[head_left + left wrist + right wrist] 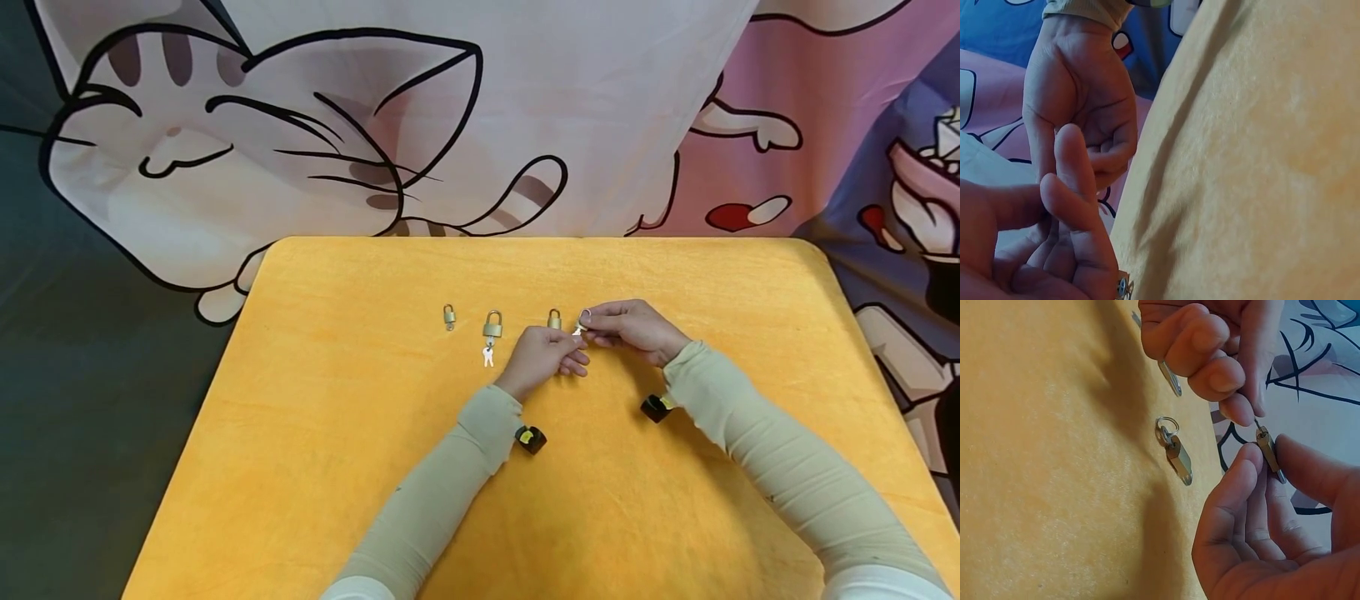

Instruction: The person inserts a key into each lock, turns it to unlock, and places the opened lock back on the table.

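My right hand (pixel 636 327) pinches a small brass padlock (pixel 1265 449) between thumb and fingers, its shackle pointing away from the left hand. At the padlock's keyhole end, my left hand (pixel 542 357) pinches a small silver key (pixel 578 331). In the right wrist view the key's tip meets the padlock, but how far in it sits cannot be told. Just behind the left hand, a second brass padlock (pixel 554 317) lies on the table, with a key ring (pixel 1167 427) at its keyhole end. The left wrist view shows both hands close together, the key hidden by fingers.
Left of the hands, a larger brass padlock (pixel 492 330) lies on the yellow table (pixel 337 433) with keys (pixel 488 356) below it. Farther left lies a smaller padlock (pixel 449 314). A cloth with cartoon cats (pixel 600 100) hangs behind the table's back edge.
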{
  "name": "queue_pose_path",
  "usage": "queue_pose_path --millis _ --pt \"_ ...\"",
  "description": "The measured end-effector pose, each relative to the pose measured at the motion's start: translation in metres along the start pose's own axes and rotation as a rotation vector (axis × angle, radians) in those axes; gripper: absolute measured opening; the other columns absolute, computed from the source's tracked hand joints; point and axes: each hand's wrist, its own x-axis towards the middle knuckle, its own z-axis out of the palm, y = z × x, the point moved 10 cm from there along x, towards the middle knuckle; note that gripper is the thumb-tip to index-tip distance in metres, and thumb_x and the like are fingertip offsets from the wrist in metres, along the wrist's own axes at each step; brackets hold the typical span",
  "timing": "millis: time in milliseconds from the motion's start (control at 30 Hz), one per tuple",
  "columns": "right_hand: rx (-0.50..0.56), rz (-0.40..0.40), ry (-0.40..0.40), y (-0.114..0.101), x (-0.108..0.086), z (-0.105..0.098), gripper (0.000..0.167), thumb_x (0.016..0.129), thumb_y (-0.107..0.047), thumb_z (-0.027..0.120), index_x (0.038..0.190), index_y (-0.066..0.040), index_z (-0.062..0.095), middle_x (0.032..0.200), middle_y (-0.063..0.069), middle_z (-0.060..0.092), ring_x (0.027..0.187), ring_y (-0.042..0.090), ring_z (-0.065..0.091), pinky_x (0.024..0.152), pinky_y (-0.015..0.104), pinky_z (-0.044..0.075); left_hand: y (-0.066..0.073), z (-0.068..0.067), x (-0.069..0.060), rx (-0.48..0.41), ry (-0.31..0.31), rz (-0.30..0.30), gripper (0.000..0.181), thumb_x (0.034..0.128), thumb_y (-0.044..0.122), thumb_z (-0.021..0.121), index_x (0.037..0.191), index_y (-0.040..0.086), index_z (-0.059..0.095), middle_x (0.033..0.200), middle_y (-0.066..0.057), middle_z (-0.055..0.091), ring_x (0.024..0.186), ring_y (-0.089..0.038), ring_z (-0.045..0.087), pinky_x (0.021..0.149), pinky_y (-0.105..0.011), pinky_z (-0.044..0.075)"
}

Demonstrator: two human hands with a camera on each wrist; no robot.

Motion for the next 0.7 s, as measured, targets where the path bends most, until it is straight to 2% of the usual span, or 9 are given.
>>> queue_pose_path --millis 367,700 --pt "-0.039 -0.025 0.011 -0.0022 -0.0006 0.0033 0.032 0.098 -0.010 0.067 0.119 0.013 0.063 0.088 -0.001 0.074 0.081 0.006 0.069 0.079 0.023 0.056 0.0028 0.0022 0.0001 -0.042 0.032 0.008 0.029 0.1024 0.011 0.058 0.102 -0.015 0.071 0.080 -0.011 0.074 0.067 -0.015 0.073 0.077 -0.046 0.058" --pt "-0.104 -0.042 0.022 -0.0020 -0.0021 0.0043 0.037 0.098 -0.010 0.067 0.122 0.017 0.060 0.087 -0.005 0.074 0.078 0.004 0.068 0.074 0.020 0.055 -0.0003 0.0033 0.0008 -0.041 0.047 -0.023 0.024 0.1024 0.011 0.058 0.099 -0.008 0.074 0.080 -0.010 0.075 0.068 -0.016 0.073 0.073 -0.039 0.059"
